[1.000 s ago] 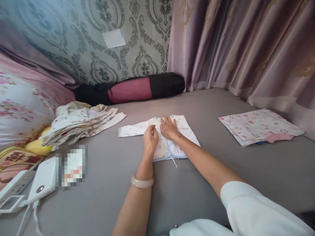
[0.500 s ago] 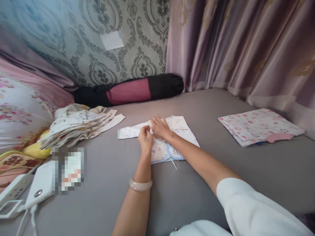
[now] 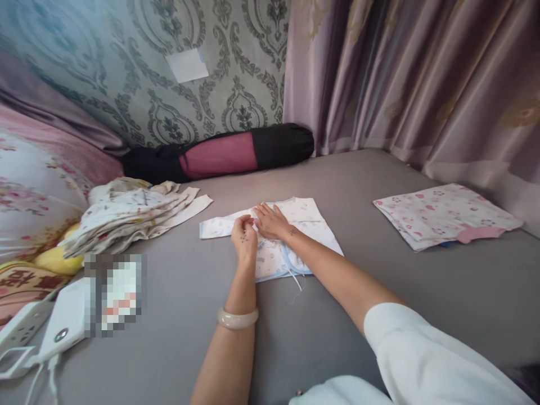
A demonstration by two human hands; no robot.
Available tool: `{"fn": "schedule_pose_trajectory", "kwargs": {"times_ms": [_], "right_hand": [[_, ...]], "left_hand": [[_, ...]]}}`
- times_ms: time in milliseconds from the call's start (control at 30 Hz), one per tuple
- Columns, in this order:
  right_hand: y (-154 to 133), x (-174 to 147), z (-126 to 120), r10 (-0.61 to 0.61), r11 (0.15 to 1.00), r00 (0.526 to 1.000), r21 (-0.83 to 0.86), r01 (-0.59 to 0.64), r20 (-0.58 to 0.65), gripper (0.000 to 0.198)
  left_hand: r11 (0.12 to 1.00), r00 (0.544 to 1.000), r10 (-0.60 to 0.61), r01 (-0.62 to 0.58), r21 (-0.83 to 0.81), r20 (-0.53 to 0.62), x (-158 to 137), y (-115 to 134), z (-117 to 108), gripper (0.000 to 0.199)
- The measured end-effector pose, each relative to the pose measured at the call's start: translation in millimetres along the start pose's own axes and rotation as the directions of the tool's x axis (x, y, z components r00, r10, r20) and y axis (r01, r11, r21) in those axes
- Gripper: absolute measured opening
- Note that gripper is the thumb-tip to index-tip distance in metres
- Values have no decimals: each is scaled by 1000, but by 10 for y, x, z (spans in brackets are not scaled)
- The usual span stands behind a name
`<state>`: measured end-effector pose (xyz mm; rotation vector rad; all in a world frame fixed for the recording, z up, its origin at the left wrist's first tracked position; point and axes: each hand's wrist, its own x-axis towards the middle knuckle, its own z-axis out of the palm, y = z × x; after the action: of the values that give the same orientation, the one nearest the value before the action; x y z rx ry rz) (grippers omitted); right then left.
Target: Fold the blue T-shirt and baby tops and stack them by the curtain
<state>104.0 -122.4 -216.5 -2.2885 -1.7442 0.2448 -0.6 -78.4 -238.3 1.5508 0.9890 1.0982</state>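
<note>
A white baby shirt (image 3: 314, 216) with a faint print, pale-blue trim and white ties lies spread on the grey bed sheet, one sleeve (image 3: 215, 225) stretched out to the left. My right hand (image 3: 272, 223) rests flat on its upper part, fingers spread. Beside it, my left hand (image 3: 244, 238) is closed at the shirt's left side, just below the sleeve. Its fingers are curled inward, and what they hold, if anything, is hidden. A pale bangle (image 3: 237, 319) circles my left wrist.
Folded pink-patterned cloth (image 3: 442, 216) lies right. To the left are piled baby clothes (image 3: 130, 214), a floral pillow (image 3: 40, 197), a white power bank (image 3: 67, 315) with cables and a power strip (image 3: 25, 326). A black-and-pink long bag (image 3: 219, 157) lies along the wall.
Both hands have shifted very slightly left, keeping the same pose. The whole view has moved a little, and the shirt lies as before.
</note>
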Motion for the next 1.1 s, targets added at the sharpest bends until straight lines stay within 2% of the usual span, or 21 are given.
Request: {"fn": "schedule_pose_trajectory", "kwargs": {"times_ms": [100, 267, 400, 667, 900, 1000, 1100], "right_hand": [[62, -16, -73, 42, 997, 998, 61, -39, -42, 55], [336, -149, -111, 269, 962, 943, 5, -273, -194, 56], [530, -241, -43, 380, 917, 908, -54, -394, -175, 63], [537, -223, -15, 407, 908, 905, -51, -416, -124, 65], [688, -253, -254, 408, 906, 912, 100, -410, 43, 64], [786, -303, -299, 445, 895, 895, 39, -445, -16, 62], [838, -351, -246, 467, 882, 881, -28, -470, -68, 64]], "left_hand": [[1000, 1000, -21, 21, -16, 6, 6, 9, 3, 24], [998, 999, -37, 37, -50, 8, 20, 8, 1, 24], [995, 997, -73, 72, -64, -14, 31, 10, -10, 24], [985, 992, -125, 122, -124, -17, -1, 126, -46, 24], [947, 975, -215, 195, -257, -54, 61, 240, -170, 21], [927, 964, -253, 216, -308, -85, 147, 254, -278, 19], [910, 946, -291, 228, -346, -144, 229, 245, -394, 19]]}}
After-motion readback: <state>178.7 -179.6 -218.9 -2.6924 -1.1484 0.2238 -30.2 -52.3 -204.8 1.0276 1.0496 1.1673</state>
